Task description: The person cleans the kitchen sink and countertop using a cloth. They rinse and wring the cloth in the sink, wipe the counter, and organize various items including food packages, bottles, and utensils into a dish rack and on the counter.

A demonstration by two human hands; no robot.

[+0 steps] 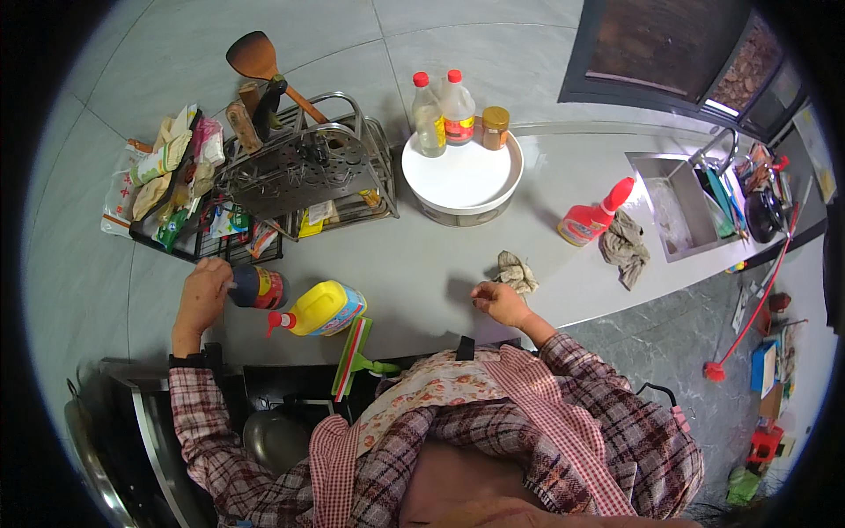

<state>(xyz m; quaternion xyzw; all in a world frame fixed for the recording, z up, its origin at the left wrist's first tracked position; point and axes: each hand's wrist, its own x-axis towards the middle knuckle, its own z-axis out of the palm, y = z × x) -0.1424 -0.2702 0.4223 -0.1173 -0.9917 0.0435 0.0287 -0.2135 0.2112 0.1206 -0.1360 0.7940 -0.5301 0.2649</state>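
My left hand [203,294] grips the cap end of a dark sauce bottle [261,287] with a red and yellow label. Beside that bottle is a yellow detergent bottle [323,309] with a red cap. A green squeegee [353,360] lies at the counter's front edge, near my body. My right hand [502,302] hovers over the counter with loosely bent fingers and nothing visible in them. Just beyond it lies a crumpled, stained rag [517,272]. Farther right, a red spray bottle [591,218] stands beside a grey cloth [625,249].
A round white tray [462,181] carries two red-capped bottles [442,119] and a gold-lidded jar [495,129]. To its left stands a metal utensil rack [310,175] with a wooden spatula [254,56]. Packets fill a black basket [168,247]. A sink [670,211] is at right, a pan [277,439] at lower left.
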